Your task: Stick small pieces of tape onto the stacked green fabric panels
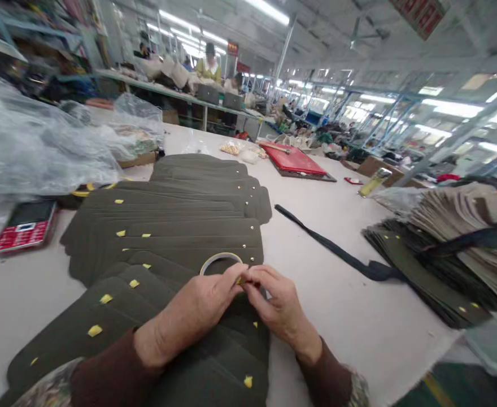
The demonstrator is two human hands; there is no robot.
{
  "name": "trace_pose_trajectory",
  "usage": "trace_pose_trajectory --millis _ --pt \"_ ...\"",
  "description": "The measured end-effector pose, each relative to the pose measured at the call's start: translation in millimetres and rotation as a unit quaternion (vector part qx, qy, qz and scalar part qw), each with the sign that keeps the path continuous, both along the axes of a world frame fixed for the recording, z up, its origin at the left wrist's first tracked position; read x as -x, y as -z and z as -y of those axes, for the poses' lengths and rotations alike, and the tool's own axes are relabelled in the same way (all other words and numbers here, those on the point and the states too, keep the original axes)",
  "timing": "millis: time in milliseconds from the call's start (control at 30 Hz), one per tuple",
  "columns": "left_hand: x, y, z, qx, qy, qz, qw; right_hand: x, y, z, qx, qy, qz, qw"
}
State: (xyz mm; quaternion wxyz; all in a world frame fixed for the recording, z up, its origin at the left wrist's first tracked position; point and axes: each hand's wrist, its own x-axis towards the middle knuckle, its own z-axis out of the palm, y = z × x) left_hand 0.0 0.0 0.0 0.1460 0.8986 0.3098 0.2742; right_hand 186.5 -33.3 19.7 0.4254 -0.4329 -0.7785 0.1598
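Note:
Overlapping dark olive fabric panels (189, 226) cover the table in front of me, dotted with small yellow tape bits (134, 283) and small shiny metal studs (252, 228). Above the panels, my left hand (193, 308) is closed around the near side of a narrow roll of yellow tape (214, 257). My right hand (277, 299) meets it fingertip to fingertip, closed in a pinch. A sliver of yellow tape (239, 280) shows between the fingertips; the rest of it is hidden by the fingers.
A red phone (26, 226) and clear plastic bags (32, 135) lie left. Rightward are a dark strap (333, 246), a tied stack of panels (418, 271) and a yellowish bottle (374, 182). A red board (293, 159) lies at the back. People work at a farther table (181, 96).

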Motion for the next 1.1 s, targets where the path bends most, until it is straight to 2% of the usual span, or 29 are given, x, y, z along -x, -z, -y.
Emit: trace_pose_trajectory --millis 133,233,333,400,467,533,600,667,733,800,867,1000,1100 --pt "-0.7 0.7 3.8 0.01 0.006 -0.001 1.0 1.5 6.2 1.1 -0.046 0.013 0.033 0.998" --pt "-1.3 -2.3 4.7 0.009 0.012 -0.011 1.0 3.2 9.2 2.9 -0.09 0.048 0.046 0.994" --pt "-2.7 -6.4 4.8 -0.012 0.002 -0.021 1.0 6.6 9.4 6.1 -0.093 0.08 0.038 0.992" --pt "-4.0 -7.9 5.3 -0.043 -0.013 -0.021 0.999 10.4 8.5 7.9 -0.045 0.103 0.009 0.994" --pt "-5.4 -8.0 6.8 -0.076 -0.019 -0.014 0.997 14.0 7.6 7.9 0.069 0.127 -0.064 0.987" --pt "-6.6 -7.6 8.8 -0.102 -0.016 0.0 0.995 14.5 8.1 4.5 0.204 0.145 -0.166 0.954" --pt "-7.5 -7.5 10.3 -0.117 -0.013 0.003 0.993 9.0 10.5 -2.1 0.296 0.165 -0.258 0.905" --pt "-8.2 -8.3 9.5 -0.124 -0.018 -0.028 0.992 -2.5 14.8 -9.8 0.338 0.189 -0.318 0.866" --pt "-8.7 -9.7 6.1 -0.121 -0.043 -0.096 0.987 -16.5 20.1 -16.0 0.361 0.195 -0.339 0.846" --pt "-9.1 -11.2 1.7 -0.106 -0.067 -0.17 0.977 -28.2 25.2 -19.3 0.373 0.183 -0.338 0.844" --pt "-9.5 -12.9 -1.2 -0.082 -0.063 -0.217 0.971 -34.7 28.7 -19.9 0.379 0.168 -0.326 0.849" --pt "-9.3 -16.9 -0.4 -0.036 -0.018 -0.241 0.97 -33.7 28.7 -17.5 0.38 0.145 -0.266 0.874" --pt "-8.5 -18.4 1.3 -0.021 -0.008 -0.237 0.971 -29.0 25.9 -16.2 0.371 0.145 -0.195 0.896"
